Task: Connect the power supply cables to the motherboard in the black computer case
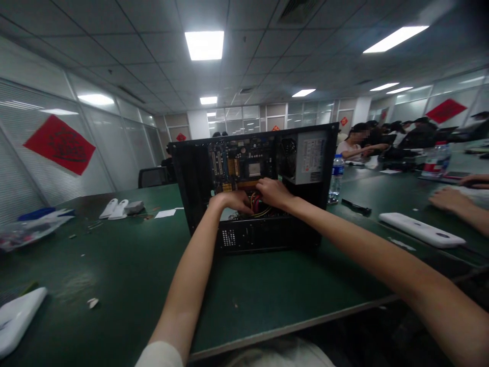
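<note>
A black computer case (179, 173) stands upright with its side uncovered towards me. Inside it are a motherboard (225, 176) with a pale square processor (254, 169), and a power supply (310, 157) at the upper right. My left hand (235, 200) reaches into the lower part of the case, its fingers closed at a bundle of red and yellow cables (255, 203). My right hand (274, 191) is beside it, by the board's lower edge and above the cables. Its fingers are curled, and the fingertips and whatever they hold are hidden.
The green table (126, 270) bears a water bottle (336, 176), a long white device (420, 229), a black strip-like piece (356, 207), small white items (114, 209), and a plastic bag (34, 229). Another person's hand (449, 199) rests at right. People (361, 142) sit farther back.
</note>
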`<state>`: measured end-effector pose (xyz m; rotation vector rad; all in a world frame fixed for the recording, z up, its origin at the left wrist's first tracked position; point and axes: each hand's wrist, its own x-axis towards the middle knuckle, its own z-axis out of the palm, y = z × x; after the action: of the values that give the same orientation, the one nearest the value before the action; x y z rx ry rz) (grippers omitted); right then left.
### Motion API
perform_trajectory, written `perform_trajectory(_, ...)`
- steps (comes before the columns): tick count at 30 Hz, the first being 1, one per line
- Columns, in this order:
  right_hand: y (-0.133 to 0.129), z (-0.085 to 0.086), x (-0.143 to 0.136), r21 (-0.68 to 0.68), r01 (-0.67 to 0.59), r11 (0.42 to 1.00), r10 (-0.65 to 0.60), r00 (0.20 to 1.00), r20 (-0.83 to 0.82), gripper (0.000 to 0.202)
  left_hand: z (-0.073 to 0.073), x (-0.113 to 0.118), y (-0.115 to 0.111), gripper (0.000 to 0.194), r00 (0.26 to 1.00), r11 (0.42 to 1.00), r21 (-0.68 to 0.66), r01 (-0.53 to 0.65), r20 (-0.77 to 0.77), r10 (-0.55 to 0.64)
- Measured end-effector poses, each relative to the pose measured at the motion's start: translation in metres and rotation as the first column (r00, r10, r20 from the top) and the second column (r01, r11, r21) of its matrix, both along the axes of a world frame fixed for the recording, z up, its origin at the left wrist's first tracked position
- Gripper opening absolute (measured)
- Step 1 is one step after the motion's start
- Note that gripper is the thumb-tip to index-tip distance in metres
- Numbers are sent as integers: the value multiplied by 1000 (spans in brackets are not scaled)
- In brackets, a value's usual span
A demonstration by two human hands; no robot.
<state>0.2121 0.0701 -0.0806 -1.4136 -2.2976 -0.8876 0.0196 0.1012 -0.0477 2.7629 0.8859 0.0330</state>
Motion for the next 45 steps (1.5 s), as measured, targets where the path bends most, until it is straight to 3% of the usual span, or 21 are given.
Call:
perform_trajectory(3,2,-3,4,-39,-14,999,12,998,-59,20,4,-10,2,27,999,997,-73,19,50,-15)
perform_trajectory(6,6,-4,3,-89,-40,995,35,997,-67,24,3,-12,3,33,996,989,-144,-36,72,47)
perform_trajectory(9,11,-7,3,-107,-78,991,71,995,-68,24,-2,-7,5,39,993,979,-170,-109,19,114)
perform_trajectory(16,14,-9,1,-122,-130,984,131,991,-2,21,-6,-11,16,58,994,968,-232,-99,-70,85)
perform_trajectory(22,14,-8,-5,-127,-111,986,120,990,67,21,-7,-15,23,51,991,950,-288,-124,15,133)
perform_trajectory(28,17,-11,-4,-101,-107,989,114,991,74,25,-8,-3,13,40,987,985,-75,-156,-60,152)
perform_trajectory(34,16,-10,-4,-87,-122,989,128,989,75,28,-17,10,13,39,971,973,95,-212,-89,221)
perform_trajectory(40,15,-10,-4,-93,-103,990,115,986,124,29,-18,13,16,30,965,966,150,-210,-128,230)
perform_trajectory(45,15,-10,-4,-67,-105,992,113,986,123,31,-13,13,14,31,967,971,122,-207,-122,222)
